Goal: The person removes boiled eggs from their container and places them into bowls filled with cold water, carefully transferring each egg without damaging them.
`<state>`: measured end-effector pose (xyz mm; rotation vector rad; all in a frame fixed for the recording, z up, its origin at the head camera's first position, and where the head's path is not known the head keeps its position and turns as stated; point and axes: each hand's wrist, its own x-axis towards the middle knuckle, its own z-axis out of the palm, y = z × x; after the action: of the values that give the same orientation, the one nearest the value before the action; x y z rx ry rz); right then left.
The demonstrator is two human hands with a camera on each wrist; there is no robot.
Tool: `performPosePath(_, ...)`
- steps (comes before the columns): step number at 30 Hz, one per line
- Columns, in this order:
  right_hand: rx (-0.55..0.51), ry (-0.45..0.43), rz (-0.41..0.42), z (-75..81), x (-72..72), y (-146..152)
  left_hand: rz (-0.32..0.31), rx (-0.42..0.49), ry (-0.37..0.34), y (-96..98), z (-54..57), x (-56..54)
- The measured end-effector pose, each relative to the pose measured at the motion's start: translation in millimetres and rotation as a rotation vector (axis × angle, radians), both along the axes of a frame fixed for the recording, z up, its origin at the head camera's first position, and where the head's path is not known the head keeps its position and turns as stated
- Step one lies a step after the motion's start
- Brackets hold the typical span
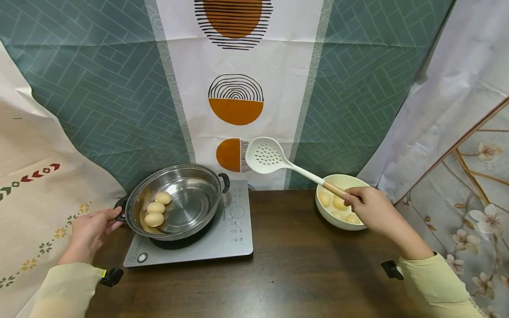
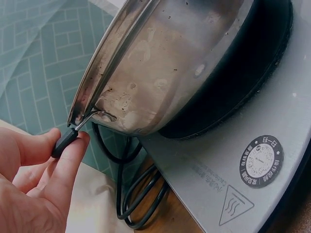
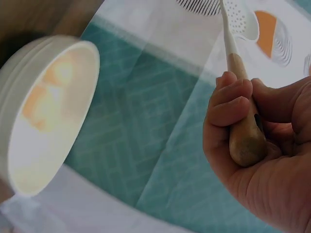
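Observation:
At the left, my left hand (image 1: 89,229) pinches the black side handle (image 2: 65,142) of a steel pot (image 1: 195,205) between thumb and fingers. Three eggs (image 1: 155,207) lie in a row along the pot's left side. My right hand (image 1: 371,210) grips the wooden handle of a white slotted spoon (image 1: 267,155), fingers curled round it in the right wrist view. The spoon's head is raised in the air, pointing left, with nothing on it. Below and beside this hand stands a cream bowl (image 1: 343,226) with several eggs (image 1: 324,199) in it, partly hidden by the hand.
The pot is over a grey induction cooker (image 1: 234,245) on a brown wooden table (image 1: 274,274). A black cable (image 2: 127,194) lies looped behind the cooker. Patterned cloths (image 1: 119,88) hang along the back and both sides.

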<state>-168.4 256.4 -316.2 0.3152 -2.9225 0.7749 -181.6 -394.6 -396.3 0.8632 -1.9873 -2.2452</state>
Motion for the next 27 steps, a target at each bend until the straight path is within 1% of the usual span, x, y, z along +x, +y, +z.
performPosePath(6, -0.04, 0.031, 0.053, -1.5, -12.9, -34.8, 0.003, -0.007, -0.004, -0.8, 0.2, 0.0)
performPosePath(11, -0.018, 0.076, 0.089, -3.6, -19.7, -62.1, 0.012, -0.007, 0.0, -0.2, -0.9, -1.5)
performPosePath(16, -0.02, 0.046, 0.1, -4.8, -22.5, -89.6, 0.015, -0.034, -0.013, -0.1, -2.1, -4.0)
performPosePath(20, -0.018, 0.039, 0.109, -8.2, -24.3, -109.8, 0.003, -0.039, 0.005, -0.4, -1.0, -4.1)
performPosePath(23, 0.014, 0.074, 0.119, -11.0, -25.2, -124.2, -0.004, -0.032, 0.018, -0.9, -0.5, -3.2)
performPosePath(27, 0.088, 0.165, 0.132, -13.6, -28.8, -142.4, 0.014, -0.026, 0.013, -1.3, -1.2, -2.3)
